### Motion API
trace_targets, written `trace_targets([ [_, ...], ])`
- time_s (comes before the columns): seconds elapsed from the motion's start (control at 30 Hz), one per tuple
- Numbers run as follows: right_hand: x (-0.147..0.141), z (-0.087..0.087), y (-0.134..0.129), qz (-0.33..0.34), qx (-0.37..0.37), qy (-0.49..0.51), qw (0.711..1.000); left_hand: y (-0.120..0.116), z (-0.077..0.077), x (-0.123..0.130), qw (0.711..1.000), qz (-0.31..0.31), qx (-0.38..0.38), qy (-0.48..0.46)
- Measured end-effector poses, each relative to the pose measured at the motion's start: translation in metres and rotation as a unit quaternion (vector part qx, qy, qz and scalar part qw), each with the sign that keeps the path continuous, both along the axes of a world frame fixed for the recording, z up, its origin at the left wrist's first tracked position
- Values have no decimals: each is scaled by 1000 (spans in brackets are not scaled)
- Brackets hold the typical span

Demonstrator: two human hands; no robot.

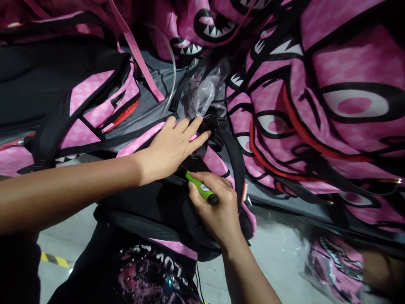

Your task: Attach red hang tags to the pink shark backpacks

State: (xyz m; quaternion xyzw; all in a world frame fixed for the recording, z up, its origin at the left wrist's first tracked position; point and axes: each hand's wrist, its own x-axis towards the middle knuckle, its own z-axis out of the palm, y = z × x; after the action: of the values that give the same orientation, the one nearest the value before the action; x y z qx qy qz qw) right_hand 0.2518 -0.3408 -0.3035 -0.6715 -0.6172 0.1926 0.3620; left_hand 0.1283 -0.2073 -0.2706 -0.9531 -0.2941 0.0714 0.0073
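Observation:
A black and pink backpack lies at the table's front edge, partly against my body. My left hand is spread palm down on its upper part, fingers pointing right, beside a black part of the bag. My right hand is wrapped round a green screwdriver-like tool with a black end. The tool points up and left, and its tip is hidden in the dark fabric just below my left hand.
Pink backpacks with eye and teeth prints pile up on the right. Another black and pink bag lies left. Clear plastic sits behind my hands. A wrapped pink item is low at the right.

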Motion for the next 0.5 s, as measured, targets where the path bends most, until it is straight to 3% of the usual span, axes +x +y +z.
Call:
trace_targets([
  [0.17,5,1,-6,8,-30,25,999,8,7,-9,1000,-12,-19,9],
  [0.3,7,-8,1,7,-18,36,999,23,10,-38,996,45,-69,30],
  [0.4,-9,-7,3,1,7,77,997,17,12,-54,995,70,-74,-7],
  [0.5,-37,-4,-1,11,10,95,995,2,17,-53,996,69,-34,-54],
])
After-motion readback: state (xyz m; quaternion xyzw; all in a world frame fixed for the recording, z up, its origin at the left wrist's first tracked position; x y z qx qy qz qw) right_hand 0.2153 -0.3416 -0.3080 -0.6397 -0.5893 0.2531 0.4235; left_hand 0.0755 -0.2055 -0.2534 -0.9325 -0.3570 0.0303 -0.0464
